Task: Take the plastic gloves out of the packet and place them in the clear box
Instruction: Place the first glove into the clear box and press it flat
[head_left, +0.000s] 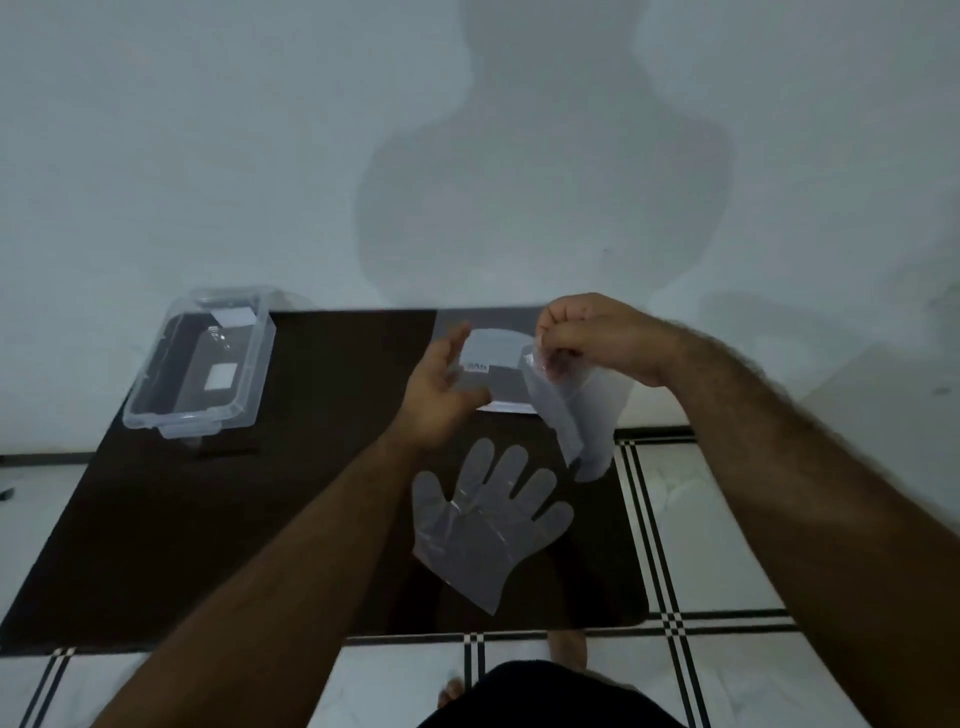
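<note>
- Presently, a second glove (576, 410) is pinched in the closed right hand (597, 338), hanging above the table (208, 519).
- The left hand (441, 395) is spread open, apparently steadying the packet (493, 374); contact is blurred.
- One glove (483, 530) is laid flat, unboxed.
- The clear box (200, 364) is well left, open.
- The pull should be kept slow, the packet pinned.

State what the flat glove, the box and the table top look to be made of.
Flat glove: thin translucent plastic film, going by its creases and the dark table showing through. Box: clear rigid plastic, glossy, with see-through walls and a moulded rim. Table top: dark and smooth with faint reflections; polished wood, laminate or glass, I cannot tell.
</note>
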